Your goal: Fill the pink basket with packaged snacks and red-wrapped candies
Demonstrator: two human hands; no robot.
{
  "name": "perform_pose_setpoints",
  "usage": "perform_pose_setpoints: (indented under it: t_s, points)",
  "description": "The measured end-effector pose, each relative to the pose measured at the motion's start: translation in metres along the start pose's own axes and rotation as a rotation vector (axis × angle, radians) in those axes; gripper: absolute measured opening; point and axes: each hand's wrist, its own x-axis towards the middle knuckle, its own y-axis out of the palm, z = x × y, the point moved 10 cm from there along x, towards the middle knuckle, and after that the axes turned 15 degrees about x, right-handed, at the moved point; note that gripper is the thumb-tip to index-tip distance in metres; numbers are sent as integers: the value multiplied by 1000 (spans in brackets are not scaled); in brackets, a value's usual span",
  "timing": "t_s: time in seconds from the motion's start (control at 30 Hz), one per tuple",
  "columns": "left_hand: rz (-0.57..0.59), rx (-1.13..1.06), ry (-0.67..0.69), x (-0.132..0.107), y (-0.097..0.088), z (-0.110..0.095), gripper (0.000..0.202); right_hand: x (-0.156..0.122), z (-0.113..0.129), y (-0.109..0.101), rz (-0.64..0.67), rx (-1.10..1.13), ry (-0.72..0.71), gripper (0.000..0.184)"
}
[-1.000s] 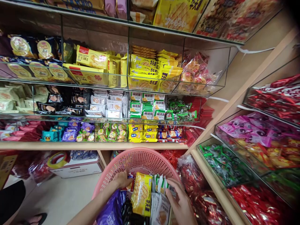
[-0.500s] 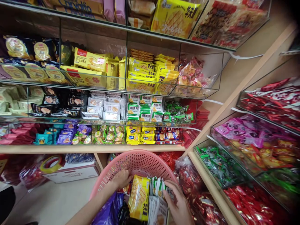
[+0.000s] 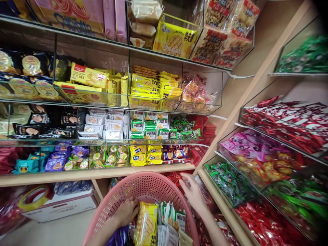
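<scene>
A pink plastic basket (image 3: 148, 182) with a perforated wall sits below the shelves, holding packaged snacks. My left hand (image 3: 127, 212) reaches inside it, fingers curled down beside yellow wafer packets (image 3: 146, 223); its fingertips and whatever they grip are hidden. Over the basket's right rim is my right hand (image 3: 191, 189), with bent fingers apart and nothing visible in them. To the right of the yellow packets stand green-and-white packets (image 3: 176, 218), with white packets (image 3: 166, 235) in front. A purple wrapper (image 3: 118, 236) lies under my left wrist.
Clear shelf bins of wrapped snacks (image 3: 146, 130) rise ahead. More bins (image 3: 256, 147) line the right side, beyond a wooden post (image 3: 230, 112). Left of the basket, a white box (image 3: 64, 205) carries a tape roll (image 3: 34, 198). Red bags (image 3: 222, 225) lie to the right.
My right hand has left the green-and-white packets and risen to the basket's right rim. My left hand stays inside, near the yellow packets. The view has shifted to the right.
</scene>
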Motion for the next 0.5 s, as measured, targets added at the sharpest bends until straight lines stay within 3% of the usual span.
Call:
perform_pose_setpoints:
  t_s: [0.13,0.23,0.37,0.5]
  points:
    - [-63,-37,-61,-12,-16,6,46,79,-31,-4,-169,-133,83,43]
    - [-75,-108,-106,-22,-16,11,54,120,-43,2,-294,-245,137,62]
    - [-111,-181,-126,-30,-6,19,55,145,-49,12,-404,-393,194,81]
    - [-273,-238,-73,-34,-9,22,50,160,-53,22,-430,-531,200,83]
